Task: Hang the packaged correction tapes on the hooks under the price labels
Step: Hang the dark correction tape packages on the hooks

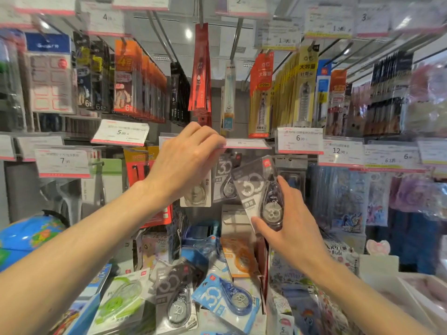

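Note:
My right hand [287, 221] grips a grey packaged correction tape [258, 189] by its lower end, tilted, with its top just under a white price label [246, 143]. My left hand [186, 158] is raised at that label's left end, fingers curled over its edge. Behind the label two more grey tape packs [223, 180] hang from a hook that I cannot see. Loose packs lie on the shelf below: a blue one [227, 301], a dark grey one [176, 301], a green one [121, 303] and an orange one [239, 257].
Rows of hooks with pen packs and price tags fill the wall above. A 6.00 label [300, 140] sits right of the tape hook, a 5.00 label [120, 132] to the left. A globe [29, 233] stands at lower left, sticker books at right.

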Demonstrator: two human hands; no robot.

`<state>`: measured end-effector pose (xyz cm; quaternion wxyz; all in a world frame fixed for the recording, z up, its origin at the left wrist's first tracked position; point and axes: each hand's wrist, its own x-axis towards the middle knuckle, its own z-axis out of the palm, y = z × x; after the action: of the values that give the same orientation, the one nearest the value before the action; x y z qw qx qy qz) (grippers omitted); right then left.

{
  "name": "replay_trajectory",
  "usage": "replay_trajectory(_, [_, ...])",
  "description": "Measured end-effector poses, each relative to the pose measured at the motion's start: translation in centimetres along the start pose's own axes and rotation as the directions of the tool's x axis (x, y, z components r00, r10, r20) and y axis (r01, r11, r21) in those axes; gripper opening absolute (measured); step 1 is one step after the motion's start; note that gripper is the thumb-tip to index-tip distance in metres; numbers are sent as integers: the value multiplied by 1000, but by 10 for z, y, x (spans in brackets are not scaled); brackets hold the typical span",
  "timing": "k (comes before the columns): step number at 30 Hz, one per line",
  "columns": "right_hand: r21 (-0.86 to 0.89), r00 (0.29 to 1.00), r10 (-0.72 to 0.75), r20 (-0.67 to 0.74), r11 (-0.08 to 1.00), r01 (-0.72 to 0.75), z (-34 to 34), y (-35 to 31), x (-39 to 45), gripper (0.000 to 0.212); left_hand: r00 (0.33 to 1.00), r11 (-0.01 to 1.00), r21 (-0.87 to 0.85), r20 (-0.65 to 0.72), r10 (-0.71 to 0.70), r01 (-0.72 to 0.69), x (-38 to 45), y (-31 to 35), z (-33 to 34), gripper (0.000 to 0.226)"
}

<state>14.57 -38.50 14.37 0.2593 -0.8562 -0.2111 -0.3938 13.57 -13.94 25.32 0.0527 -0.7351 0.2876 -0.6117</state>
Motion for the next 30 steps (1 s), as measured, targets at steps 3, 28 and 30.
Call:
replay_trajectory(3, [-9, 1000, -14, -21, 1000, 14, 2, -6, 12, 95, 1000, 1000, -26, -12, -9, 8, 2, -1, 0, 20])
replay_trajectory(28, [-212, 971, 175, 162, 967, -139, 44, -17, 64, 105, 998, 999, -46, 56, -8, 11, -3, -5, 1, 21])
replay_trajectory(30, [-197, 965, 189, 181, 969, -152, 48, -16, 67, 105, 999, 999, -53, 54, -9, 12, -5, -5, 3, 22])
